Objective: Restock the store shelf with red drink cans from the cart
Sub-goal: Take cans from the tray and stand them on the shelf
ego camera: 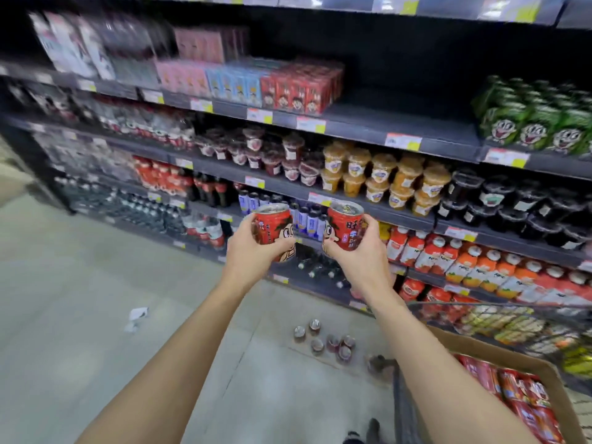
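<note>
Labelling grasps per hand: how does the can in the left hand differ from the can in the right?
The left hand grips its red can low, cupping the bottom edge; the right hand wraps its red can from the outer side, fingers over the label. The left can shows mostly the cartoon face; the right can shows the face's edge plus characters. They tilt slightly in opposite directions. Shared: same red design, silver tops, upright, level, in front of the shelves.

"NFC" reads on the orange juice bottles (474,267) at the right of the frame; Chinese characters mark the right-hand red can (347,230), too blurred to read.
</note>
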Demonstrator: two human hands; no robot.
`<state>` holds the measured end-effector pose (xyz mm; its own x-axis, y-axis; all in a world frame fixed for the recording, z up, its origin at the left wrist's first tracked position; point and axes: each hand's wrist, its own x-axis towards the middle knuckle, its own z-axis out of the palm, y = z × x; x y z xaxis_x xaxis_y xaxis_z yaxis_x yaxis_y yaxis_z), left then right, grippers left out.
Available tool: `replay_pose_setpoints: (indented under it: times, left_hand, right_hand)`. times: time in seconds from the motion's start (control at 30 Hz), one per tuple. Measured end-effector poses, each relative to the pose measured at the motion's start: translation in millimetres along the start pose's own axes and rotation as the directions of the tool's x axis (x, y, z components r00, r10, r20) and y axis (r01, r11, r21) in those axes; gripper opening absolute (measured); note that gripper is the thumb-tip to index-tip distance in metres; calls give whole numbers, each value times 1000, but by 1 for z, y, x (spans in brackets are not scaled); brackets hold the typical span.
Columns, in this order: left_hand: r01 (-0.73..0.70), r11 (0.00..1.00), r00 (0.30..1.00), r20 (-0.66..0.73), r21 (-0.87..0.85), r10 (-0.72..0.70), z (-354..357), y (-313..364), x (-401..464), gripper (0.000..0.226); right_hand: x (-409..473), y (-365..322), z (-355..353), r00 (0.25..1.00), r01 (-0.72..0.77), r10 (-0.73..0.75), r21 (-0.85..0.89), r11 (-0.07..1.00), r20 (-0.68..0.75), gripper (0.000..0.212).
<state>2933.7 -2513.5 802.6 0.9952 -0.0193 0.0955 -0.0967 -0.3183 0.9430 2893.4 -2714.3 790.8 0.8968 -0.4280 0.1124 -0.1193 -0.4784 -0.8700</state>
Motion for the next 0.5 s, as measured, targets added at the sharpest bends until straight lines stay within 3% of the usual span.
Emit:
replay_pose_setpoints:
  times: [0.23,0.5]
  left_hand:
    - [-43,999,999,26,1,43,-37,19,52,57]
    - [-74,997,994,84,36,71,-18,31,135,64]
  right_hand:
    - [40,-44,24,997,67,-66,20,998,-26,80]
    - [119,-59,42,991,97,-92,50,994,-92,80]
